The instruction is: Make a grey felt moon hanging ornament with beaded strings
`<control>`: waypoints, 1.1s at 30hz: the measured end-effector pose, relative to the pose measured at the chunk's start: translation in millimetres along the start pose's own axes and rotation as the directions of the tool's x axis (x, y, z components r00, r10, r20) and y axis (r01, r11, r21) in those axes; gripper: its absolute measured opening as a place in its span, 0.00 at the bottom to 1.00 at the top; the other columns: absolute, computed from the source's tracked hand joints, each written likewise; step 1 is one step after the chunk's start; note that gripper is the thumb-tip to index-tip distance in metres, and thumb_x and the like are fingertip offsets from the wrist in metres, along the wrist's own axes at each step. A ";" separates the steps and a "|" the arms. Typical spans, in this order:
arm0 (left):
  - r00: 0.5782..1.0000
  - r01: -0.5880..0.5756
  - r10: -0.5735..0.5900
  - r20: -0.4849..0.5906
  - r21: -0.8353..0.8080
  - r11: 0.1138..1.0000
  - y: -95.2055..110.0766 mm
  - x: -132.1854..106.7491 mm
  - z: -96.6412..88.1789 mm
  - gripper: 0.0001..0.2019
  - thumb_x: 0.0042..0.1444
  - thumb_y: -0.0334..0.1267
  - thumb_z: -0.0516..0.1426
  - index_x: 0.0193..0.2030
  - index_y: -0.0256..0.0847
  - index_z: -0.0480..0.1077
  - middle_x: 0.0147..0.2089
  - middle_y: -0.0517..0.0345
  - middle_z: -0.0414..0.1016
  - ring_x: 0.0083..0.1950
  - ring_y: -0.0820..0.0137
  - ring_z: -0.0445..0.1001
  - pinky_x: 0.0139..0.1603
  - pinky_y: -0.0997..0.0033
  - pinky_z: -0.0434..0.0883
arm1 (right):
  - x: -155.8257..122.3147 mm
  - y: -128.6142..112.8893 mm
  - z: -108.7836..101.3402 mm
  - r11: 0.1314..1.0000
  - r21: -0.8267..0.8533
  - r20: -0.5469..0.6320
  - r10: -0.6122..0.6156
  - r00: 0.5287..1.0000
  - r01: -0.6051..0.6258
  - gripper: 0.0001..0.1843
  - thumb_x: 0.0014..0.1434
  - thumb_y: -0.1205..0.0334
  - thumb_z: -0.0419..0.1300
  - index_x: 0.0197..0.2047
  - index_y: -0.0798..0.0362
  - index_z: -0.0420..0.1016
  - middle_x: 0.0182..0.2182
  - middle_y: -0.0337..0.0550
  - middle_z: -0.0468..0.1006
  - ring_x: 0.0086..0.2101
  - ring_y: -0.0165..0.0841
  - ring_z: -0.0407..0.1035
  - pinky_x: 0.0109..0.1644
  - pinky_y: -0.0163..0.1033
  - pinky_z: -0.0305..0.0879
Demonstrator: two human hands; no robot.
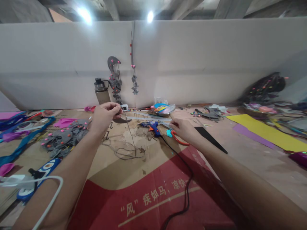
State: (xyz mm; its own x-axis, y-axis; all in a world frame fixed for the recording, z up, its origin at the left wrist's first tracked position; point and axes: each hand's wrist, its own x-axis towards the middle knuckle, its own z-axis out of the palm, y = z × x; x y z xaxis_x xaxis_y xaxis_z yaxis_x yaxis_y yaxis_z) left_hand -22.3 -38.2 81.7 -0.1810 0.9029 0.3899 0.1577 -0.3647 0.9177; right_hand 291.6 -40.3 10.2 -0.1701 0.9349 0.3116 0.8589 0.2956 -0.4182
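My left hand [105, 116] is closed in a pinch on a thin grey cord [129, 127]. The cord hangs from the fingertips and runs down into a loose tangle on the cardboard. Over the right part of the cardboard, my right hand [183, 128] has its fingers curled together; what they hold, if anything, I cannot make out. Just below that hand lies a tool with red handles [178, 140], beside a small teal piece [169, 133]. Between the hands rests a blue glue gun [153, 126] with a black cable. Behind it lies a metal ruler [144, 118].
Grey felt pieces with pink balls [67, 135] are heaped at left, near blue ribbon [35, 139]. A bottle [102, 91] stands by the white partition [192, 57]. A dish of coloured scraps [163, 108] sits behind; yellow sheet [266, 131] lies right. A white cable [57, 191] crosses my left forearm.
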 end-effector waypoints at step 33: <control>0.943 -0.289 0.332 -0.022 0.441 0.850 -40.6 -6.3 -15.7 0.08 0.50 0.40 0.58 0.33 0.39 0.76 0.31 0.57 0.77 0.32 0.71 0.73 0.34 0.74 0.68 | -58.0 -35.1 -36.3 0.662 0.695 0.374 0.002 0.927 -0.282 0.25 0.54 0.52 0.58 0.53 0.47 0.59 0.42 0.46 0.73 0.37 0.38 0.73 0.37 0.43 0.71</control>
State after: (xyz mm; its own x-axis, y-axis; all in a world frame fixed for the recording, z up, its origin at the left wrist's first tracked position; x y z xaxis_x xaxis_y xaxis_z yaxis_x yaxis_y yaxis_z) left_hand -42.8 -32.7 43.1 -0.1393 0.7254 0.6741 0.6142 -0.4707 0.6334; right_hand 288.9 -112.0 37.7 -0.3370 0.9410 -0.0310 0.2805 0.0689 -0.9574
